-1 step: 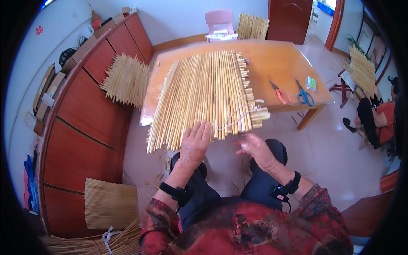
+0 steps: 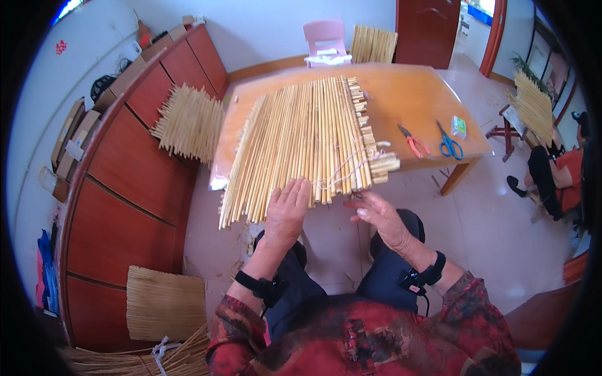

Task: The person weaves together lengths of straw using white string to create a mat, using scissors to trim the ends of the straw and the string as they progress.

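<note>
A mat of straw-coloured stalks [image 2: 288, 138] lies on the wooden table, its near end jutting past the front edge. Flat on that near end rests my left hand [image 2: 287, 210], fingers stretched out side by side. My right hand [image 2: 381, 220] is just below the mat's near right corner, thumb and fingers apart; I see nothing held in it. A pale pinkish string [image 2: 342, 175] runs loosely over the stalks near that corner. Short stalk ends [image 2: 384, 164] stick out along the right side.
On the table [image 2: 401, 94], right of the mat, lie red-handled pliers [image 2: 414, 141], blue scissors [image 2: 449, 145] and a small white-green box [image 2: 458, 126]. More stalk mats [image 2: 165, 304] lean against the red cabinets [image 2: 119, 232]. A pink chair [image 2: 325, 39] stands behind; another person [image 2: 561, 178] sits at right.
The fingers of my right hand have come slightly up and closer to the mat's near right corner. My left hand stays on the mat. The whole view has shifted slightly.
</note>
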The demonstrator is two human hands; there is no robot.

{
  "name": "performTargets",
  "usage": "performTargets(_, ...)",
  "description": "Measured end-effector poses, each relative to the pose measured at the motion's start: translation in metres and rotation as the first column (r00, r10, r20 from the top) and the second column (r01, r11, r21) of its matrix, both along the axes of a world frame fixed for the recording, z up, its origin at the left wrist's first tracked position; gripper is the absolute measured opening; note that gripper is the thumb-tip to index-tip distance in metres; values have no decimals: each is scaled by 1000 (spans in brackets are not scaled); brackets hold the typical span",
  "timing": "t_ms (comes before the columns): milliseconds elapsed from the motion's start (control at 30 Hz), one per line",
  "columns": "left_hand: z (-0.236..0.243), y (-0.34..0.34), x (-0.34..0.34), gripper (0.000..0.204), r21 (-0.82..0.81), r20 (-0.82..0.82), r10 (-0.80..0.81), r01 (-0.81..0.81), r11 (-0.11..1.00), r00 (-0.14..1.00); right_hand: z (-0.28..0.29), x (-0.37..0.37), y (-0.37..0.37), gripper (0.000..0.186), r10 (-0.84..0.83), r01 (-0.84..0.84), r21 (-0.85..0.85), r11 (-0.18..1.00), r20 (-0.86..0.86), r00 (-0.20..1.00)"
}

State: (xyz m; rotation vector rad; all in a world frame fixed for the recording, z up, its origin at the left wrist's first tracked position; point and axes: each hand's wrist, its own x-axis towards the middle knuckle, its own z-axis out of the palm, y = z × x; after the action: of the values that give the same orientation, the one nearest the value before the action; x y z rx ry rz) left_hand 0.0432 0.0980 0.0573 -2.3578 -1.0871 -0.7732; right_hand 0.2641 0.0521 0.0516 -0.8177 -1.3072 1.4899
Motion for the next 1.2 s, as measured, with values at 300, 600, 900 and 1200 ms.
performTargets(300, 110, -35, -16, 25, -125, 718, 98, -11, 992, 689, 121, -48, 45, 56, -60, -64, 690, 721, 155, 986)
performTargets(600, 99, -52, -38, 22, 19, 984, 67, 472, 882, -164, 124, -105, 49, 44, -176, -150, 837, 527, 280, 944)
performTargets(900, 21, -55, -44, 21, -40, 900, 230, 455, 890, -371, 55, -128, 58, 31, -221, -257, 835, 486, 402, 888)
performTargets(1200, -79, -75, -59, 23, -203, 708, 485, 509, 836, -514, -34, -152, 58, 30, -94, -443, 710, 547, 578, 811)
